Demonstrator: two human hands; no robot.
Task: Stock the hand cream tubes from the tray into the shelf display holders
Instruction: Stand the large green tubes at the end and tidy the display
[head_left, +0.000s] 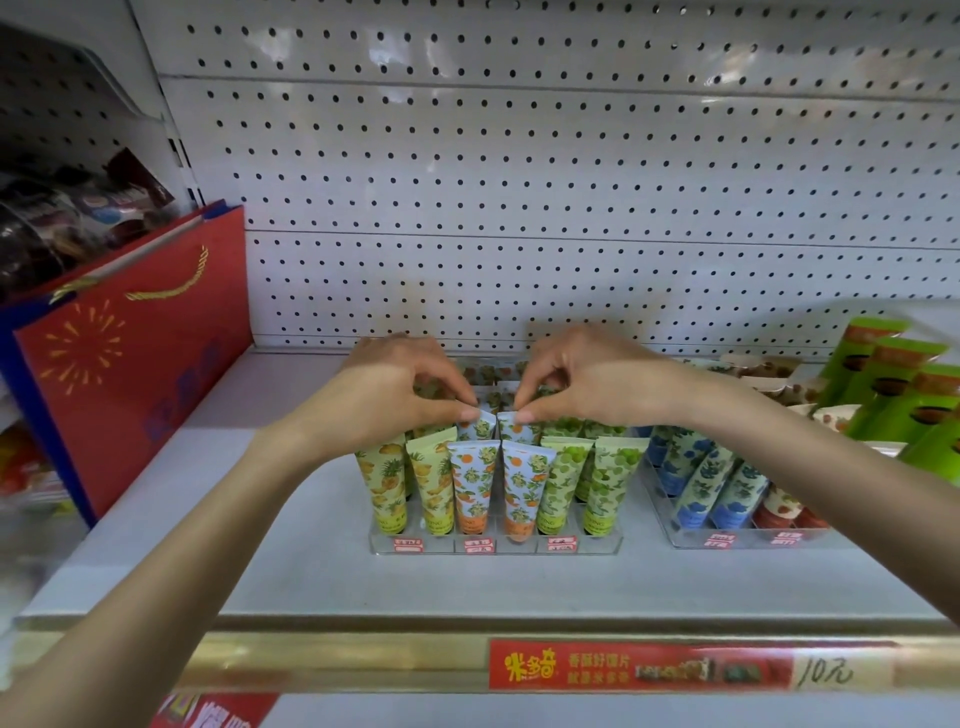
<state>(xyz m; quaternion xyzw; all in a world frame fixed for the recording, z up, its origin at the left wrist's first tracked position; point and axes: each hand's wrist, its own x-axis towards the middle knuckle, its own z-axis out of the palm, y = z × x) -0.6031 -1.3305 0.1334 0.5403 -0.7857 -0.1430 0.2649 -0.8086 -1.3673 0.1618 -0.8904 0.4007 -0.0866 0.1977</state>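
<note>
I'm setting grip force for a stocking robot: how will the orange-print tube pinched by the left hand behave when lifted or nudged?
Probably light: the left hand holds the orange-print tube by a fingertip pinch on its flat crimped end alone. It stands cap-down, narrow below and wide above, so it likely tips without the clear holder.

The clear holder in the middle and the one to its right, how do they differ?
The middle holder carries yellow, orange and green patterned tubes; the right holder carries blue and red ones. The left hand and right hand pinch tubes in the middle holder; neither touches the right holder. Both are clear, with red price labels in front.
</note>
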